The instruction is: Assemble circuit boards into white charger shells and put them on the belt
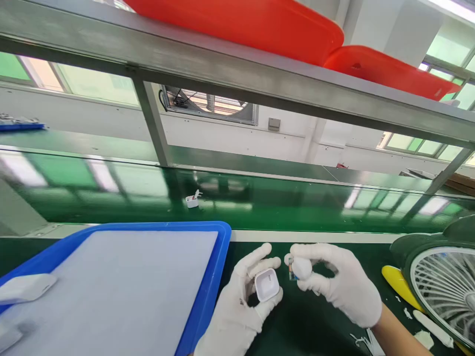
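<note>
My left hand, in a white glove, grips a small white plastic case between thumb and fingers. The case's hollow side faces up toward me. To the right of it, my right hand, also gloved, pinches a small white rounded part. A little piece that looks like a circuit board shows at that part's left edge. The two held parts are close together but apart, above the dark green bench. My fingertips partly cover both.
Left is a blue tray with a white sheet and white pieces. A small white case sits on the green conveyor belt ahead. A fan, yellow object and scraps lie right. Red bins rest on the metal shelf overhead.
</note>
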